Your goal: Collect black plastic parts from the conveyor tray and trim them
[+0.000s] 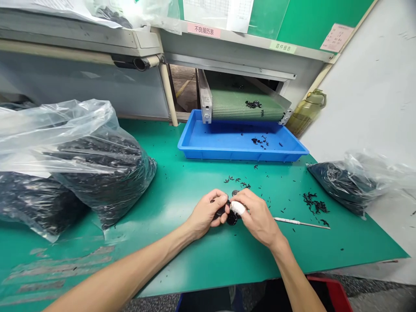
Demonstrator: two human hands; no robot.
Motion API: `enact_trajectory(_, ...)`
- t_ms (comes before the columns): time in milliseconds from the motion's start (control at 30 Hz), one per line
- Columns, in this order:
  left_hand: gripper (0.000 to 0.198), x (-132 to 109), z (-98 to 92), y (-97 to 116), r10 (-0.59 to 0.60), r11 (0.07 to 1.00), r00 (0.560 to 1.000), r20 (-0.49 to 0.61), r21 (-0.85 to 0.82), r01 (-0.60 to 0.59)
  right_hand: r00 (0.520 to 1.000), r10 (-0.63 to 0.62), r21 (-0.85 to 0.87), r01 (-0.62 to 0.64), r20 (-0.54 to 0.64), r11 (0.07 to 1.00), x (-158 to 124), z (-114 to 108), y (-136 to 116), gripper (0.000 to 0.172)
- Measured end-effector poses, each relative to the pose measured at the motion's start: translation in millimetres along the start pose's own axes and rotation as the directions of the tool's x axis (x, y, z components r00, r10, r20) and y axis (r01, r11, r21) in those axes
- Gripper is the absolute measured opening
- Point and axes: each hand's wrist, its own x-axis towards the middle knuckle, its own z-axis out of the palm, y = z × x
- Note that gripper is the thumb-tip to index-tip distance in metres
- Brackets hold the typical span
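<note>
A flat green work table [195, 260] fills the lower and middle frame. On its left side lie big clear plastic bags stuffed with black parts [97, 173], slumped against each other. At upper centre a shallow blue plastic tray [240, 154] sits on the table under the end of a ribbed green conveyor belt [240, 108]; a few black bits lie in both. At the right edge lies a smaller clear plastic bag of black parts [344, 186], and above it, by the wall, stands a yellowish translucent bottle [305, 112].

In the lower centre the left hand [204, 214] and right hand [256, 216] meet just above the table, fingers curled in. Both pinch a small round black part [231, 218] between them, and the right hand's white-taped fingertip [238, 208] presses on top of it. A thin white stick [302, 223] lies on the table just right of the right hand. Loose black scraps [313, 203] are scattered near it.
</note>
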Motion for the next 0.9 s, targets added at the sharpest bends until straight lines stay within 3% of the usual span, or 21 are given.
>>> enact_trajectory(67, 0.032, -1.2, 0.3, 0.8, -0.029, 0.996, 0.999, 0.036, 0.084, 0.026, 0.992, 0.127, 0.141, -0.127, 0.007, 0.982, -1.1, -0.6, 2.6, 0.009)
enact_trajectory(133, 0.032, -1.6, 0.5, 1.3, -0.054, 0.990, 0.996, 0.064, 0.136, 0.045, 0.973, 0.224, 0.250, -0.231, 0.053, 0.940, -1.4, 0.4, 5.8, 0.009)
enact_trajectory(300, 0.029, 0.8, -2.0, -1.4, -0.053, 0.993, 0.992, 0.117, 0.111, 0.040, 0.931, 0.252, 0.458, -0.350, 0.263, 0.817, -2.8, 2.8, 9.7, 0.018)
enact_trajectory(467, 0.033, 2.0, -3.5, -4.9, -0.063, 0.995, 0.989, 0.130, 0.083, 0.053, 0.974, 0.203, 0.479, -0.227, 0.102, 0.848, -0.7, 7.4, 10.2, 0.010)
enact_trajectory(567, 0.041, 0.2, -2.1, -4.3, -0.059, 0.997, 0.990, 0.130, 0.062, 0.052, 0.970, 0.243, 0.487, -0.224, 0.025, 0.844, 3.2, 16.5, 7.7, 0.014)
enact_trajectory(767, 0.046, 0.1, -1.1, -1.3, -0.043, 0.997, 0.994, 0.099, 0.064, 0.037, 0.951, 0.308, 0.338, -0.285, -0.015, 0.897, 8.7, 15.5, 9.2, 0.022)
enact_trajectory(900, 0.038, 6.5, -7.3, 3.6, -0.060, 0.989, 0.997, -0.038, -0.138, 0.055, 0.962, 0.229, -0.080, -0.243, -0.149, 0.967, 14.5, -7.3, 25.5, 0.021)
